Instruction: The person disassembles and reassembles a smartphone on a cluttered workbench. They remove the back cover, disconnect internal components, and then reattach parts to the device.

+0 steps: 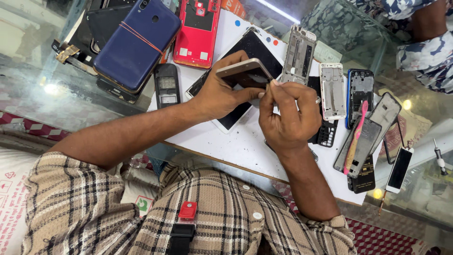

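Note:
My left hand (219, 94) grips a gold-edged phone (244, 72), holding it tilted above the white board (236, 141). My right hand (288, 115) has its fingers pinched together at the phone's lower right corner; whatever small thing sits between the fingertips is hidden. A ring shows on one right finger. Under both hands lies a black phone screen (252, 49) flat on the board.
A blue phone with a rubber band (137, 42) tops a stack at the left, next to a red back cover (198, 30) and a small keypad phone (167, 86). Phone frames (333, 89), a pink pry tool (355, 137) and a screwdriver (440, 158) lie to the right. Another person's patterned sleeve (424, 47) is at top right.

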